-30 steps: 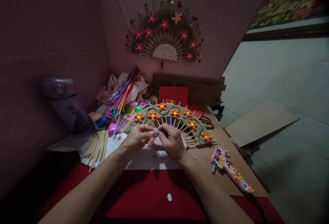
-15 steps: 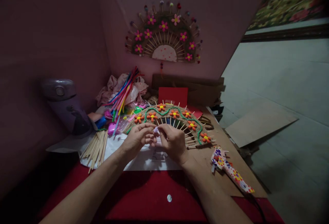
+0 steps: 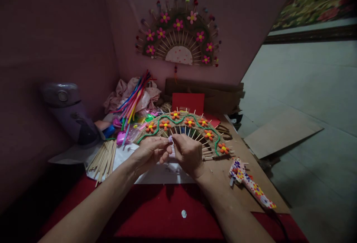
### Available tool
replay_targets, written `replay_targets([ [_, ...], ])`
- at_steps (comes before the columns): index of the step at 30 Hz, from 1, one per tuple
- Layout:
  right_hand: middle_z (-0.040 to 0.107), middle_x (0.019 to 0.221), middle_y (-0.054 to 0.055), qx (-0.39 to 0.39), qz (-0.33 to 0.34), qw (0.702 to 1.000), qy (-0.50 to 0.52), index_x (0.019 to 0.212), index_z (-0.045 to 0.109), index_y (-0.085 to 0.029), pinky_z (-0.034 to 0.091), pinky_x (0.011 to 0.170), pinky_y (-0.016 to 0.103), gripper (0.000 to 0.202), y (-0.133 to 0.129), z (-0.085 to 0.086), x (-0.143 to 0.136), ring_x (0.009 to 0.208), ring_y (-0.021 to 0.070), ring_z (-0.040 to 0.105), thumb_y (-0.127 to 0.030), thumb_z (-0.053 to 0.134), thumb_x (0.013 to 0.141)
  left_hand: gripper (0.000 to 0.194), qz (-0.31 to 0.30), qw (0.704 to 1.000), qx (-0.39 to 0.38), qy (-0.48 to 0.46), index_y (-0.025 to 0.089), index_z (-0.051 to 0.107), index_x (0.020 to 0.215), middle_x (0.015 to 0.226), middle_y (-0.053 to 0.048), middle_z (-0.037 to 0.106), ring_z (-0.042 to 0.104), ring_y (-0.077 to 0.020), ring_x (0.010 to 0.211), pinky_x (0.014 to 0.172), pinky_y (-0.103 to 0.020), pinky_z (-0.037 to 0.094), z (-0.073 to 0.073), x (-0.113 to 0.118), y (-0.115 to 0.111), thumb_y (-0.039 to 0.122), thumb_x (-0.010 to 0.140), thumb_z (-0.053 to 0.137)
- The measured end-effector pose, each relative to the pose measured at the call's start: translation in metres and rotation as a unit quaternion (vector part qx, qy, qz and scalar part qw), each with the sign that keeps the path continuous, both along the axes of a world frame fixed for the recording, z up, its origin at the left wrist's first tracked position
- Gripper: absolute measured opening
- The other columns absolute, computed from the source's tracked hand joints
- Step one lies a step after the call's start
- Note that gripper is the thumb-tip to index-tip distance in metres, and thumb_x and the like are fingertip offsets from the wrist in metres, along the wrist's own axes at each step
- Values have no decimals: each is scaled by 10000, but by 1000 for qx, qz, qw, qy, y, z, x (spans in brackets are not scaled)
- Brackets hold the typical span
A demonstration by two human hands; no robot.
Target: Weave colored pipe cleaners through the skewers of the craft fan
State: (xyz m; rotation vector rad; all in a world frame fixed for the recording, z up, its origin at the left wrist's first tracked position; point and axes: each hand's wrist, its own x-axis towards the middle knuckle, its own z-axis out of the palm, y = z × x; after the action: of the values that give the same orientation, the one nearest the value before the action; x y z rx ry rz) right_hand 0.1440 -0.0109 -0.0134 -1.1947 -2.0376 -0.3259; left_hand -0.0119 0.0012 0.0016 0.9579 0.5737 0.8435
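Between my fingertips is a small lilac lump of what looks like modelling clay [image 3: 170,138]. My left hand [image 3: 152,152] pinches it from the left with thumb and forefinger. From the right, the closed fingers of my right hand [image 3: 188,153] press on the same piece. Just behind both hands lies a half-round fan [image 3: 182,121] of sticks wrapped in twine, with orange flowers and a wavy green cord on it. My hands cover its lower middle. White paper [image 3: 156,176] lies beneath them.
Left are thin wooden sticks [image 3: 104,157] and a purple bottle [image 3: 74,118]. Colourful pipe cleaners [image 3: 135,99] lie behind. At right, a flower-patterned glue gun [image 3: 249,185] with a cord rests on cardboard [image 3: 223,183]. A similar fan [image 3: 178,34] hangs on the back panel.
My hands have stayed nearly in place, with the fingers shifting slightly around the lilac piece. The whole view has tilted a little.
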Motion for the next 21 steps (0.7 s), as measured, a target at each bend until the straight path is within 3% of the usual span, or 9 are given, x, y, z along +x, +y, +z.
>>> replay_targets([
  [8, 579, 706, 43, -14, 38, 999, -24, 881, 599, -177, 360, 623, 258, 208, -1, 0, 0, 671, 164, 521, -238, 400, 892, 206, 85, 989, 60, 106, 134, 552, 621, 494, 1, 577, 409, -56, 286, 261, -159, 249, -3, 3, 0, 300, 706, 641],
  [13, 587, 733, 48, -19, 87, 996, -25, 867, 603, -186, 387, 651, 260, 200, 2, 2, 5, 695, 161, 532, -228, 409, 893, 248, 76, 976, 112, 168, 142, 527, 557, 417, 13, 536, 383, -58, 265, 257, -166, 251, -2, 0, -1, 310, 703, 636],
  [17, 623, 749, 43, -62, 157, 985, 35, 859, 616, -188, 416, 671, 263, 148, 4, 4, 9, 712, 160, 570, -297, 517, 845, 227, 63, 972, 127, 185, 140, 544, 589, 423, 12, 544, 381, -60, 255, 244, -163, 228, 0, -1, -4, 310, 687, 659],
  [21, 648, 738, 23, -111, 203, 962, 145, 838, 635, -195, 433, 645, 252, 148, 5, 4, 8, 669, 142, 588, -314, 548, 825, 220, 66, 985, 100, 121, 141, 545, 598, 443, 14, 553, 392, -58, 259, 236, -154, 222, 2, 2, -5, 302, 687, 666],
])
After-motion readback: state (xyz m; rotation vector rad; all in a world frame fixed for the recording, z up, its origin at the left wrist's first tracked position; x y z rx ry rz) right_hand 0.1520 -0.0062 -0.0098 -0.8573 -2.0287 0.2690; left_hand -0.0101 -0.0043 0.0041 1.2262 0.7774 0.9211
